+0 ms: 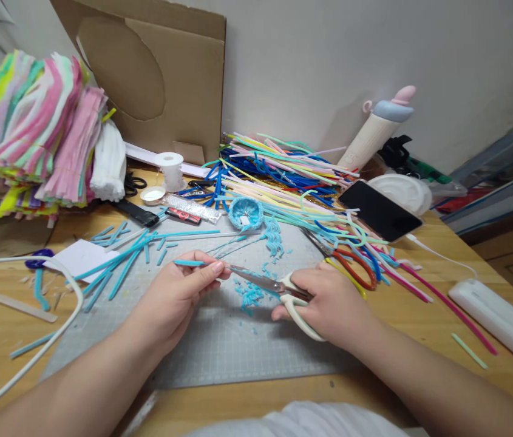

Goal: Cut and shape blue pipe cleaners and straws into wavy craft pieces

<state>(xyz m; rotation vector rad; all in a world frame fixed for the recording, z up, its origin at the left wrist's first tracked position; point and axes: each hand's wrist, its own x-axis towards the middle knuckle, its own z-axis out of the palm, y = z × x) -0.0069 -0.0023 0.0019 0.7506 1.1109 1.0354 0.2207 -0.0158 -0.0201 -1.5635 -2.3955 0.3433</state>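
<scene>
My left hand (187, 285) pinches a short blue pipe cleaner (189, 263) between thumb and fingers, its end pointing left. In my right hand (329, 297) is a pair of scissors (299, 312) with pale handles. The blades reach left to my left fingertips and look nearly closed. Beneath them lie blue fuzz clippings (251, 296) on the grey cutting mat (220, 358). Behind my hands are a round blue pipe-cleaner piece (246, 215) and a wavy blue strip (273, 237). Cut blue pipe-cleaner lengths (119, 267) are scattered left of my left hand.
Bundled pipe cleaners (33, 127) are piled at the left. Loose coloured stems (283, 176) lie at the back, near a phone (379, 209). Orange-handled scissors (359, 267) lie beyond my right hand. A white cable (71, 303) loops at the left; a power strip (497, 321) is at the right.
</scene>
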